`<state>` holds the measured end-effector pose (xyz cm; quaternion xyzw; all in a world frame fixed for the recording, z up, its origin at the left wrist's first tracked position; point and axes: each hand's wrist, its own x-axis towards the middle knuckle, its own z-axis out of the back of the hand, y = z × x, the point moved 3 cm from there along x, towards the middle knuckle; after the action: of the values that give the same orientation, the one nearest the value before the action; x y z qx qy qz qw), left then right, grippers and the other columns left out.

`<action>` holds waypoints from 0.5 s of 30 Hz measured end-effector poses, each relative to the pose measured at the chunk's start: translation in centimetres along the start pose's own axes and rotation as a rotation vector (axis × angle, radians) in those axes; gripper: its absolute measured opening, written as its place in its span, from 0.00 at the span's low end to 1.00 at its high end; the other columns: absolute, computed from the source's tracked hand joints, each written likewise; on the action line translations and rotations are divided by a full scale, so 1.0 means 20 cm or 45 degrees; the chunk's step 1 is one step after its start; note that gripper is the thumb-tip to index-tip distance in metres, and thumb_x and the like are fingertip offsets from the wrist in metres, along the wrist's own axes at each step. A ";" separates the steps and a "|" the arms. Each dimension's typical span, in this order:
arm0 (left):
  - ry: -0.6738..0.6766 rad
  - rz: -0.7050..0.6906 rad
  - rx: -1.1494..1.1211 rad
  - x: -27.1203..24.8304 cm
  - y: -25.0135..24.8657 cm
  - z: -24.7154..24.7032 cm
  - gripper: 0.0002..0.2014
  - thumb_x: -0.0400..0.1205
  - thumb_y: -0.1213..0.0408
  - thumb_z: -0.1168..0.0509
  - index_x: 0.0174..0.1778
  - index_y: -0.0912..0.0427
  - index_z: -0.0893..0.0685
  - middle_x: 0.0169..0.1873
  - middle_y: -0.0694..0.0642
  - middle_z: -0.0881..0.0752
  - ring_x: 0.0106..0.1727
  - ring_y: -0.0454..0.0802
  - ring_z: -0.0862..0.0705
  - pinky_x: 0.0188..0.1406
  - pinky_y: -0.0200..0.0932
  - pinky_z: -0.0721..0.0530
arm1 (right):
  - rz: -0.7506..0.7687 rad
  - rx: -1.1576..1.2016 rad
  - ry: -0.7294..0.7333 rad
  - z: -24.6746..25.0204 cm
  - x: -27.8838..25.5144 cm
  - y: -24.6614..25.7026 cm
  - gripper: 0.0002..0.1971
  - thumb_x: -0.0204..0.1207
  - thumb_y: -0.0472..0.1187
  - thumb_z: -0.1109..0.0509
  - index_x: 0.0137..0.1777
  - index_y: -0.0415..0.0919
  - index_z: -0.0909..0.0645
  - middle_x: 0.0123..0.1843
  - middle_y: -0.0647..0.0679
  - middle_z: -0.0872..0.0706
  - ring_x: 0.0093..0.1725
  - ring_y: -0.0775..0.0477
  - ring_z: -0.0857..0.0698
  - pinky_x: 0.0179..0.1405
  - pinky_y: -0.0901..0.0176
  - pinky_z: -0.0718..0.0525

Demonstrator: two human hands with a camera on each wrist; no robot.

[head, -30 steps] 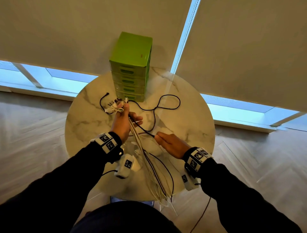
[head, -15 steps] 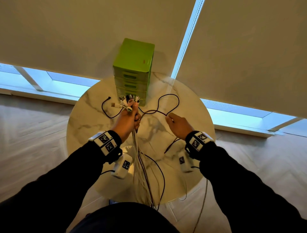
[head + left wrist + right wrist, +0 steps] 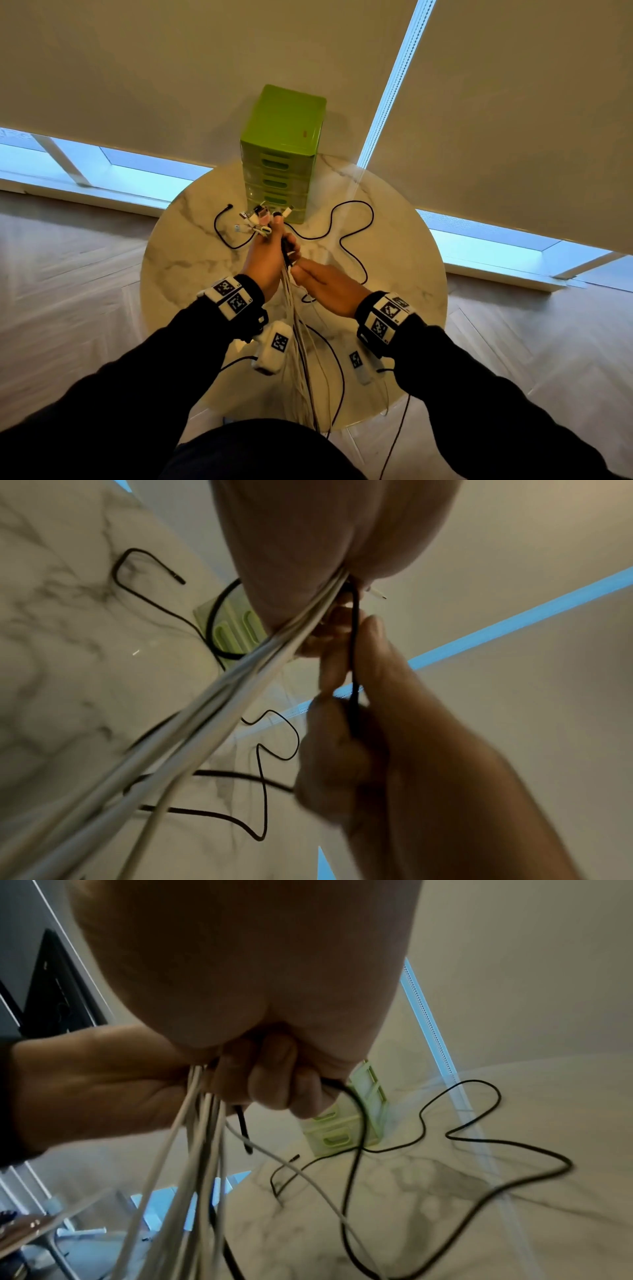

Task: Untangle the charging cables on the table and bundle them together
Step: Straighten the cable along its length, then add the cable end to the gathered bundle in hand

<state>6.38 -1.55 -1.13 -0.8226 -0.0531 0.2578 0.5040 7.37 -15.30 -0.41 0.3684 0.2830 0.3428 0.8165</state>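
We see the right hand [image 3: 260,988] filling the top of the right wrist view, fingers curled round a black cable [image 3: 356,1123] that drops from the grip and snakes in loops across the marble table [image 3: 514,1218]. Left hand [image 3: 103,1085] comes in from the left edge, gripping a bundle of white cables [image 3: 195,1150] hanging down and blurred. One black plug end [image 3: 244,1129] dangles below the fingers. Green drawer unit [image 3: 346,1131] stands on the table behind the knuckles.
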 end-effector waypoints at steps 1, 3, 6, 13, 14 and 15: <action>0.005 0.037 -0.120 0.00 -0.01 0.00 0.17 0.91 0.50 0.44 0.41 0.56 0.24 0.29 0.51 0.24 0.30 0.47 0.21 0.40 0.46 0.14 | -0.019 -0.003 0.067 -0.01 -0.03 -0.02 0.14 0.91 0.54 0.48 0.44 0.54 0.29 0.37 0.53 0.23 0.36 0.54 0.24 0.45 0.54 0.22; 0.010 0.073 -0.234 0.01 -0.04 0.03 0.17 0.91 0.49 0.43 0.40 0.54 0.26 0.27 0.48 0.27 0.24 0.44 0.26 0.31 0.42 0.15 | -0.098 -0.009 0.165 -0.03 -0.10 -0.10 0.17 0.91 0.55 0.49 0.45 0.48 0.29 0.37 0.52 0.24 0.35 0.56 0.27 0.44 0.60 0.25; 0.023 0.031 -0.206 0.04 -0.10 0.09 0.19 0.91 0.47 0.43 0.37 0.52 0.28 0.24 0.46 0.33 0.20 0.41 0.37 0.19 0.36 0.33 | -0.274 -0.009 0.286 -0.03 -0.20 -0.26 0.16 0.90 0.56 0.47 0.44 0.50 0.28 0.39 0.54 0.24 0.39 0.54 0.27 0.47 0.58 0.26; 0.184 -0.042 -0.002 0.02 -0.20 0.13 0.19 0.91 0.48 0.45 0.36 0.53 0.30 0.22 0.46 0.35 0.20 0.42 0.40 0.21 0.38 0.40 | -0.709 -0.374 0.111 0.21 -0.21 -0.60 0.23 0.89 0.60 0.50 0.71 0.46 0.25 0.73 0.41 0.20 0.75 0.34 0.23 0.70 0.46 0.28; 0.208 -0.046 0.045 0.01 -0.19 0.11 0.19 0.91 0.49 0.45 0.36 0.53 0.30 0.22 0.46 0.35 0.20 0.42 0.40 0.23 0.39 0.41 | -0.707 -0.412 0.014 0.26 -0.16 -0.58 0.19 0.90 0.58 0.50 0.62 0.44 0.26 0.66 0.37 0.16 0.68 0.30 0.19 0.59 0.46 0.25; 0.231 -0.045 0.079 -0.01 -0.18 0.09 0.18 0.91 0.50 0.45 0.36 0.53 0.30 0.22 0.47 0.35 0.20 0.42 0.40 0.23 0.39 0.42 | -0.683 -0.423 -0.094 0.29 -0.12 -0.53 0.16 0.90 0.56 0.50 0.55 0.43 0.30 0.57 0.32 0.15 0.60 0.28 0.17 0.48 0.47 0.27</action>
<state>5.98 1.53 1.32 -0.8255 -0.0135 0.1748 0.5364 13.85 -24.76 -5.04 0.1545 0.2804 0.1433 0.9365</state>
